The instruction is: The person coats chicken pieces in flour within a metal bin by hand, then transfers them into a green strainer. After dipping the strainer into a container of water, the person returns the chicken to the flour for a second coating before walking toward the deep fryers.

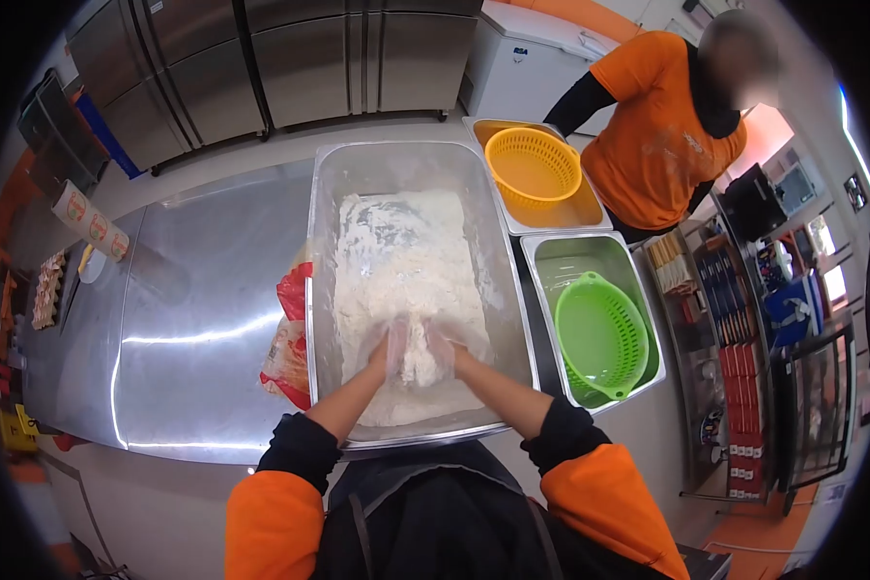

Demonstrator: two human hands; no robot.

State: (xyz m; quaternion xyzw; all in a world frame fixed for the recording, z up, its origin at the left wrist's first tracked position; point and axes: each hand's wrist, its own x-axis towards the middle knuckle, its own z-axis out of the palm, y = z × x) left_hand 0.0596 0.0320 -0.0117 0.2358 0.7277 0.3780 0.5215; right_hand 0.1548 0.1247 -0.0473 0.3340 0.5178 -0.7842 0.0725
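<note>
A large deep metal tray (324, 261) stands in front of me, with a wide layer of white flour (406, 246) in it. Both of my hands are down in the flour near the tray's front part, palms facing each other. Between my left hand (391, 350) and my right hand (442, 350) rises a heap of whitish, crumbly flour mixture (419, 356). The hands look blurred and coated, and their fingers are partly hidden in the flour.
Right of the tray, a green basket (601, 333) sits in a metal pan (541, 253); behind it is a yellow basket (534, 166) in another pan. A co-worker (657, 126) stands beyond. Left are a steel table (203, 280), a red-and-white bag (288, 358) and egg trays (48, 290).
</note>
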